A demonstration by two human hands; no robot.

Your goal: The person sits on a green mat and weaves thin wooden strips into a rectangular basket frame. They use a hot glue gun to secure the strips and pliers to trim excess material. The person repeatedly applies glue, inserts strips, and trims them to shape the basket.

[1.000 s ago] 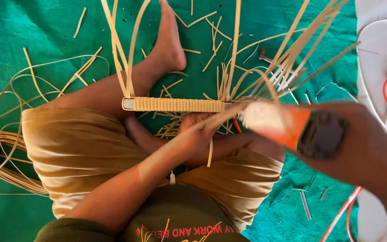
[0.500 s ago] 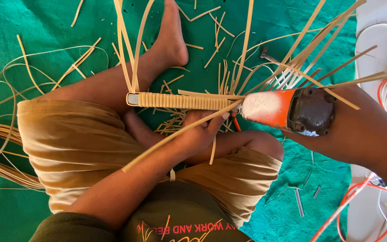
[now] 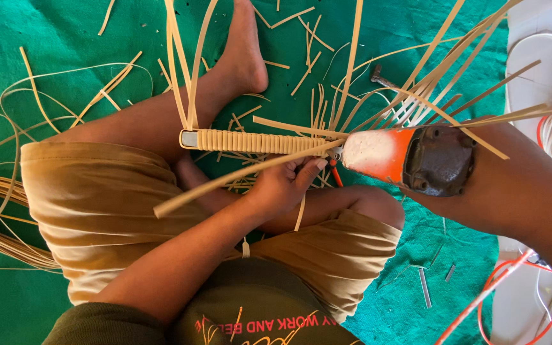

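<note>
Sliding closer since a moment ago, the orange power tool (image 3: 410,156) in the right hand (image 3: 512,185) now touches the cane-wrapped flat bar (image 3: 257,142) end. Left hand (image 3: 282,185) fingers (image 3: 308,171) pinch a loose cane strip (image 3: 237,176) beneath the bar, above the lap. Right fingers are hidden behind the tool.

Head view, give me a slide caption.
Left hand steadies woven cane strip while right hand presses orange power tool against it.

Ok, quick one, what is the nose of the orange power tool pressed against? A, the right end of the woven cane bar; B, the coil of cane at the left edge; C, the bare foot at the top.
A: the orange power tool in the right hand meets the right end of the woven cane bar, which the left hand steadies from below.
</note>
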